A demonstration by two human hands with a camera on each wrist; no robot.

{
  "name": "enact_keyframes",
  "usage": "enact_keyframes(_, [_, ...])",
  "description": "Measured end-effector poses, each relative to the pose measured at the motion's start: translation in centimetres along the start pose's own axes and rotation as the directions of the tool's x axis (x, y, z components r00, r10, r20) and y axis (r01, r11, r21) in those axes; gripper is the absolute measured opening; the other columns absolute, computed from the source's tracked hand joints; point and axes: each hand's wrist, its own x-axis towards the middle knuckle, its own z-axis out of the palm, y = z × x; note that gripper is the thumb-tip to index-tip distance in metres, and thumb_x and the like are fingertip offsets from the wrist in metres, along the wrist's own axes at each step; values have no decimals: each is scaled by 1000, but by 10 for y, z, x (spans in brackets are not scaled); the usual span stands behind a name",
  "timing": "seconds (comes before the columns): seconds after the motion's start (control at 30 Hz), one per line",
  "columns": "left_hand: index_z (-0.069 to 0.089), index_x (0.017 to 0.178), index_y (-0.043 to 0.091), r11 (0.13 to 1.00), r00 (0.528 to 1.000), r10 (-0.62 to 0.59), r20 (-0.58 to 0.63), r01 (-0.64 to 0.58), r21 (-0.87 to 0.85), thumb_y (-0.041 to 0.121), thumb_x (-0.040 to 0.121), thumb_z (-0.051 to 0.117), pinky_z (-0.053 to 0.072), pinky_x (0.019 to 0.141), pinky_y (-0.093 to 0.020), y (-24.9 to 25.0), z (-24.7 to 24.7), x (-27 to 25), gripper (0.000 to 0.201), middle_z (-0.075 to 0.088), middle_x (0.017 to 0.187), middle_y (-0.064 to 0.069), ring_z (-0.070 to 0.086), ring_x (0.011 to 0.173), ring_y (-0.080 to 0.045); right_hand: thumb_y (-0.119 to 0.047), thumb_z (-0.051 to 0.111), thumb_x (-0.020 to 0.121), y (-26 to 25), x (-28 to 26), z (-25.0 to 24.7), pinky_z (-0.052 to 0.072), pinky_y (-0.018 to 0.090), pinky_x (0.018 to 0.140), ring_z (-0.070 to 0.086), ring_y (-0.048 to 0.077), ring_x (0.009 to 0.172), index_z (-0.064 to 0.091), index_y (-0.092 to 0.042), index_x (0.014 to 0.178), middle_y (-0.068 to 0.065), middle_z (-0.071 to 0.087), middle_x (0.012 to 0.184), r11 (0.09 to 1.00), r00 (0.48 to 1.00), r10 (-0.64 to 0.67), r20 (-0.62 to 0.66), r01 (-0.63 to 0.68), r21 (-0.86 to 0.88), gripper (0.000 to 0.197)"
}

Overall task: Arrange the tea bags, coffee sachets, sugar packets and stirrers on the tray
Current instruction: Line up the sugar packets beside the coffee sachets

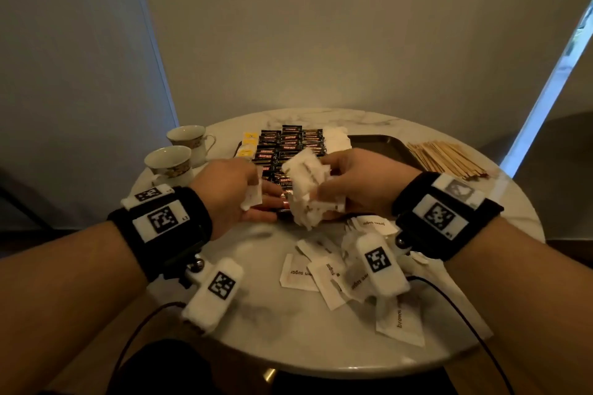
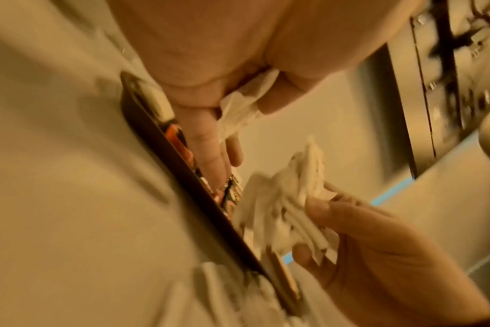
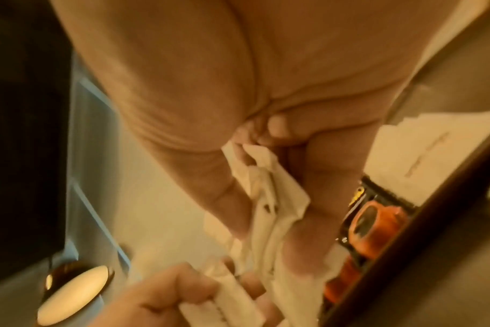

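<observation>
Sugar packets [image 1: 301, 184] fill your right hand [image 1: 359, 183]: a bunched white stack, fingers and thumb curled round it, held just above the near edge of the tray [image 1: 382, 146]. Your left hand [image 1: 224, 192] pinches one more packet [image 1: 252, 199] between thumb and fingers, close beside the stack but not touching it. In the left wrist view that single packet [image 2: 238, 110] sits crumpled in the curl of the thumb, with the right hand's stack [image 2: 283, 205] below it.

The tray lies at the middle of the round marble worktop [image 1: 272, 330]. On it, from left to right, are yellow tea bags [image 1: 248, 146], rows of dark coffee sachets [image 1: 288, 144] and a white pile of sugar [image 1: 335, 138]; the tray's right part is bare.

Loose packets [image 1: 321, 272] marked "brown sugar" lie scattered on the worktop near you, under your right wrist. The wooden stirrers [image 1: 446, 157] lie in a bundle on the worktop, just beside the tray's right edge. Two teacups [image 1: 179, 154] stand to the left of the tray.
</observation>
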Motion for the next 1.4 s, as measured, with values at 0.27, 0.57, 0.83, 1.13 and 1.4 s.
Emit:
enact_keyframes(0.27, [63, 139, 12, 914, 917, -41, 396, 195, -357, 65, 102, 28, 50, 102, -60, 5, 37, 38, 73, 68, 131, -22, 70, 111, -41, 7, 59, 96, 3, 24, 5, 65, 39, 73, 71, 39, 109, 62, -3, 130, 22, 72, 120, 726, 995, -90, -45, 97, 681, 35])
enact_keyframes(0.57, [64, 133, 5, 944, 966, 58, 251, 28, -327, 9, 96, 63, 65, 75, -42, 16, 59, 72, 37, 69, 128, -22, 74, 104, -40, -22, 81, 85, 4, 41, -26, 51, 14, 52, 65, 0, 60, 77, -14, 96, 11, 77, 93, 986, 933, -147, -330, 165, 29, 15])
enact_keyframes(0.83, [71, 117, 18, 982, 977, 167, 131, -153, -113, 14, 92, 75, 56, 55, -28, 16, 70, 93, 26, 79, 101, -9, 76, 81, -22, -11, 76, 89, 22, 66, -44, 48, 25, 51, 59, 14, 66, 62, -15, 92, 6, 66, 86, 820, 921, -114, -372, 299, 488, 15])
enact_keyframes(1.13, [69, 120, 18, 977, 973, 137, 185, -102, -185, 14, 89, 75, 54, 54, -25, 5, 61, 99, 32, 77, 98, -5, 71, 74, -14, -10, 71, 93, 34, 68, -40, 57, 31, 57, 71, 21, 70, 59, -11, 85, 8, 72, 80, 745, 926, -100, -364, 312, 590, 15])
enact_keyframes(1.4, [71, 106, 16, 952, 984, 166, -70, -179, -250, 10, 94, 67, 51, 46, -25, 5, 55, 106, 14, 76, 93, -7, 72, 72, -19, -3, 66, 94, 34, 64, -35, 60, 32, 60, 71, 16, 71, 65, -10, 98, 3, 73, 83, 739, 932, -96, -349, 302, 603, 8])
